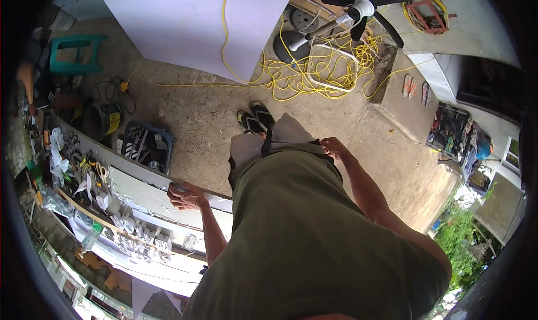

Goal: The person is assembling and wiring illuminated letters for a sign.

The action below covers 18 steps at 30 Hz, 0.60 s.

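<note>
My left hand is at the edge of a long workbench on my left. Its fingers curl around a small dark-grey thing whose kind I cannot make out. At the right side of my grey shorts, my right hand hangs with its fingers curled in. Whether they pinch the cloth or something small is hidden. Scissors, hand tools and small white pieces lie scattered along the bench near my left arm.
Below the bench stands a dark crate of parts. Ahead are a large white sheet, a tangled yellow cord on the floor and a black-bladed fan. A green stool is far left, a concrete step at right.
</note>
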Each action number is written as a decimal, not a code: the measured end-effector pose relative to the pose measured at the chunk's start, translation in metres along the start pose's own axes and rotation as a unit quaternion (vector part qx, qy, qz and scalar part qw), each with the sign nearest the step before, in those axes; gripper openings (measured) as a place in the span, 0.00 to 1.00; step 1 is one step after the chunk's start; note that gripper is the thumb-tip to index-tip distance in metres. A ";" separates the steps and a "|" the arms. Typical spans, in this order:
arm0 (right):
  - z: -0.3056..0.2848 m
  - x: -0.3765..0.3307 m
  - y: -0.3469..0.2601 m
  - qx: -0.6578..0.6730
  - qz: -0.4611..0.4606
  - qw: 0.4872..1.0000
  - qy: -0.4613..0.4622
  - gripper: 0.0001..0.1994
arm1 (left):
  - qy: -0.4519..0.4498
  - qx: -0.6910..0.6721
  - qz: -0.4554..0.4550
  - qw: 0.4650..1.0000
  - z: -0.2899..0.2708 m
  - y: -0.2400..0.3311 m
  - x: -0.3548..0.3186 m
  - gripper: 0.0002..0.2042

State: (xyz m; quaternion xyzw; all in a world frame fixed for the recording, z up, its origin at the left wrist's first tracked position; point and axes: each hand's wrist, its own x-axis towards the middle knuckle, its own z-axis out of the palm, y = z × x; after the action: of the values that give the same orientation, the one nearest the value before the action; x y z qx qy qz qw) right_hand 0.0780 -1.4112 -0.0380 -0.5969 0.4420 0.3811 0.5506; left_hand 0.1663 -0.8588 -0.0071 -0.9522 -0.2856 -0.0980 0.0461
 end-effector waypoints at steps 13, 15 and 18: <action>-0.012 -0.057 0.045 0.112 -0.061 0.992 0.012 0.13 | -0.013 -0.007 -0.030 0.999 -0.005 -0.001 -0.003 0.32; -0.032 -0.071 -0.015 0.060 -0.054 0.997 0.016 0.14 | -0.015 -0.002 -0.024 1.000 -0.009 0.001 -0.002 0.31; -0.067 -0.091 -0.096 0.022 -0.170 0.984 0.039 0.15 | -0.021 0.003 -0.026 0.999 -0.009 0.000 -0.004 0.31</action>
State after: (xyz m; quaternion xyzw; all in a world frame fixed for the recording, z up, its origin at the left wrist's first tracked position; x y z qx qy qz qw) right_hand 0.1379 -1.4680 0.0854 -0.6654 0.3635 0.2481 0.6030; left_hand 0.1617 -0.8618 0.0008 -0.9460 -0.3118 -0.0786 0.0402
